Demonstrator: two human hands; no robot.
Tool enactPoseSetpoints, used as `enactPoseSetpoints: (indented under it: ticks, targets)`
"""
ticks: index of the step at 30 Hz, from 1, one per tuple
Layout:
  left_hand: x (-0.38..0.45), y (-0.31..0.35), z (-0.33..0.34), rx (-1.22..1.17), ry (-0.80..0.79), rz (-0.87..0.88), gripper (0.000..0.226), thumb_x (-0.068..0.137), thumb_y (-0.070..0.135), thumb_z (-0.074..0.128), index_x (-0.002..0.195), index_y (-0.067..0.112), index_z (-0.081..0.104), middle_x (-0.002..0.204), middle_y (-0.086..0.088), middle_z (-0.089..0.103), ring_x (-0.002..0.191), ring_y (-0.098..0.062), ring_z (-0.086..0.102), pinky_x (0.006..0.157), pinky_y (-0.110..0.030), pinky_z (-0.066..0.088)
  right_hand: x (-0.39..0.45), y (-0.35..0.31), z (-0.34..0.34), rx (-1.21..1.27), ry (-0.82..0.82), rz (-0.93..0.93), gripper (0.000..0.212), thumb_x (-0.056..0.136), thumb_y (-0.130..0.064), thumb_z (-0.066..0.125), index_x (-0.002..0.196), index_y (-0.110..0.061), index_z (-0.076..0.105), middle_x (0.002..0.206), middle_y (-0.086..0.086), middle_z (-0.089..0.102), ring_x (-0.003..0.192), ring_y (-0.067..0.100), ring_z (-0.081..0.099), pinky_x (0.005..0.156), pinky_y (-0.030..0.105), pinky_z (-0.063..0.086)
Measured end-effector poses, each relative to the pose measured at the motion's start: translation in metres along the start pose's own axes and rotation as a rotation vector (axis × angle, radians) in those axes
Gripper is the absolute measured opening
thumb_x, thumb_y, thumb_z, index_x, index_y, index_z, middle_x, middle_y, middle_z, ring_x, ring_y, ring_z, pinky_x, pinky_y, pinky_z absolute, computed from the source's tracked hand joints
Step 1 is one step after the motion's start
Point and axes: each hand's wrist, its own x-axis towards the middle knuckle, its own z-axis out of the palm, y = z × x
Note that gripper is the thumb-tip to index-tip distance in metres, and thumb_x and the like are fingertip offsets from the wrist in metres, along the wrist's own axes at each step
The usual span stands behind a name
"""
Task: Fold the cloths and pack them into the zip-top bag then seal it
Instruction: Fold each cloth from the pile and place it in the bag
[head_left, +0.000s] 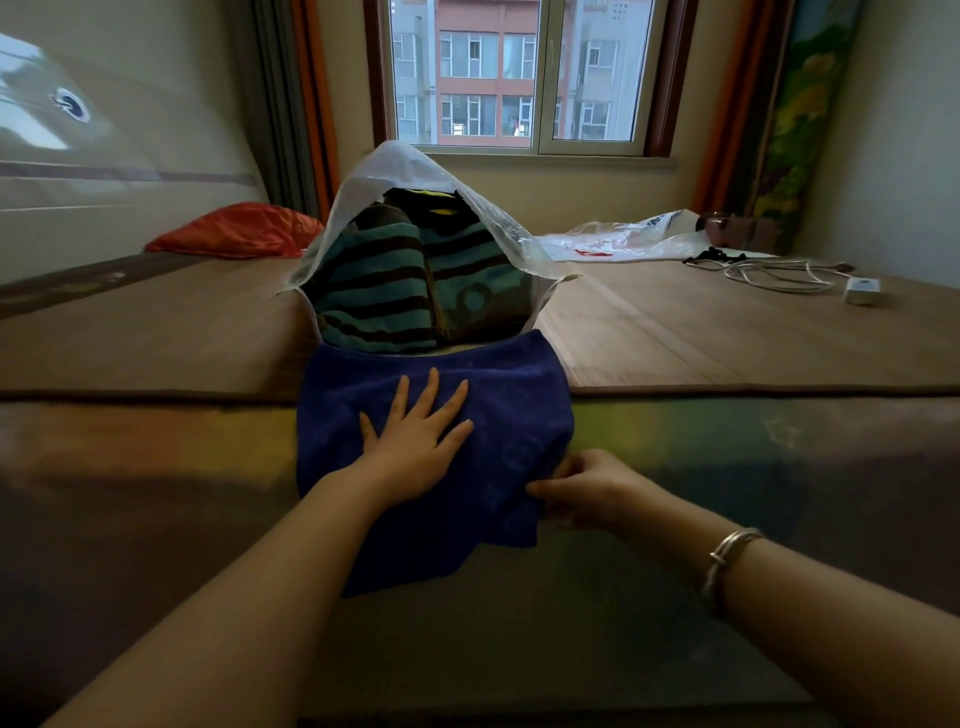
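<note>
A folded dark blue cloth (509, 395) lies at the near edge of the bed, in front of the mouth of a clear zip-top bag (410, 166). The bag stands open and holds teal-and-brown striped cloths (374, 291) with a darker cloth behind them. My left hand (418, 434) presses flat on top of the blue cloth with its fingers spread. My right hand (584, 488) pinches the cloth's right near corner; a bracelet is on that wrist.
The bed mat (701, 338) stretches left and right. A red cushion (239, 231) lies at the back left. Another clear plastic bag (634, 236) lies at the back right, with white cables and a power adapter (862, 291) beyond it. A window is behind.
</note>
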Motion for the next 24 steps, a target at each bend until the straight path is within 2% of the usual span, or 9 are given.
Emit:
enactPoseSetpoints:
  ticks: [4,9,12,15,17,18,21,22,24]
  targets:
    - [0.000,-0.002,0.000,-0.007,-0.007,0.013,0.055,0.098,0.057,0.021,0.145,0.053,-0.007,0.156,0.014,-0.024,0.143,-0.019,-0.027,0.109,-0.064,-0.015,-0.013,0.011,-0.026,-0.035,-0.117,0.032,0.019,0.083,-0.011,0.070,0.075,-0.010,0.052,0.074,0.004,0.063,0.066,0.011,0.060,0.063,0.021,0.049]
    - [0.001,-0.004,0.003,0.041,-0.008,0.019,0.064,0.092,0.067,0.024,0.142,0.055,-0.013,0.154,0.015,-0.028,0.141,-0.019,-0.030,0.109,-0.064,-0.015,-0.014,0.035,-0.050,-0.127,-0.197,0.038,0.017,0.086,-0.014,0.067,0.079,-0.015,0.051,0.082,0.001,0.058,0.073,0.009,0.054,0.067,0.024,0.039]
    - [-0.002,-0.005,0.005,0.102,-0.015,0.031,0.080,0.083,0.076,0.031,0.140,0.054,-0.021,0.151,0.014,-0.036,0.140,-0.020,-0.033,0.108,-0.063,-0.016,-0.009,0.040,-0.049,-0.358,-0.123,0.024,0.014,0.086,-0.020,0.069,0.087,-0.016,0.055,0.084,-0.003,0.060,0.074,0.006,0.055,0.064,0.019,0.041]
    - [-0.005,-0.005,0.009,0.161,-0.006,0.038,0.091,0.077,0.081,0.034,0.138,0.052,-0.027,0.148,0.014,-0.041,0.138,-0.022,-0.036,0.107,-0.064,-0.016,-0.006,0.041,-0.044,-0.526,0.004,-0.059,0.028,0.082,-0.025,0.072,0.095,-0.019,0.048,0.093,-0.003,0.057,0.080,0.008,0.055,0.070,0.025,0.047]
    - [-0.004,-0.004,0.011,0.184,0.012,0.041,0.092,0.077,0.081,0.033,0.137,0.052,-0.029,0.147,0.013,-0.042,0.138,-0.023,-0.036,0.107,-0.065,-0.015,-0.011,0.041,-0.038,-0.664,0.086,-0.197,0.045,0.082,-0.033,0.071,0.105,-0.019,0.035,0.098,-0.005,0.051,0.086,0.011,0.055,0.070,0.025,0.048]
    - [-0.004,-0.004,0.012,0.192,0.020,0.045,0.091,0.077,0.081,0.033,0.137,0.052,-0.030,0.147,0.013,-0.042,0.138,-0.024,-0.036,0.107,-0.065,-0.015,-0.014,0.043,-0.033,-0.796,0.164,-0.330,0.052,0.081,-0.040,0.071,0.110,-0.020,0.033,0.100,-0.006,0.048,0.089,0.012,0.055,0.072,0.026,0.047]
    - [-0.005,-0.005,0.010,0.196,0.037,0.073,0.087,0.080,0.078,0.033,0.138,0.053,-0.027,0.148,0.013,-0.042,0.139,-0.024,-0.034,0.108,-0.065,-0.013,-0.009,0.054,-0.019,-1.236,0.474,-0.933,0.064,0.066,-0.054,0.075,0.110,-0.019,0.044,0.105,0.000,0.051,0.091,0.020,0.055,0.076,0.035,0.052]
    - [-0.006,-0.006,0.010,0.200,0.045,0.085,0.085,0.082,0.076,0.034,0.139,0.053,-0.026,0.148,0.013,-0.041,0.139,-0.025,-0.034,0.109,-0.066,-0.012,-0.004,0.059,-0.012,-1.362,0.505,-1.054,0.070,0.060,-0.057,0.076,0.109,-0.019,0.046,0.107,0.003,0.052,0.093,0.023,0.054,0.079,0.039,0.051]
    - [-0.009,-0.007,0.009,0.221,0.063,0.113,0.081,0.086,0.072,0.034,0.140,0.054,-0.023,0.148,0.015,-0.040,0.140,-0.025,-0.032,0.110,-0.066,-0.010,0.011,0.071,-0.001,-1.565,0.464,-1.157,0.081,0.052,-0.059,0.076,0.116,-0.020,0.046,0.118,0.006,0.050,0.105,0.029,0.048,0.091,0.045,0.042]
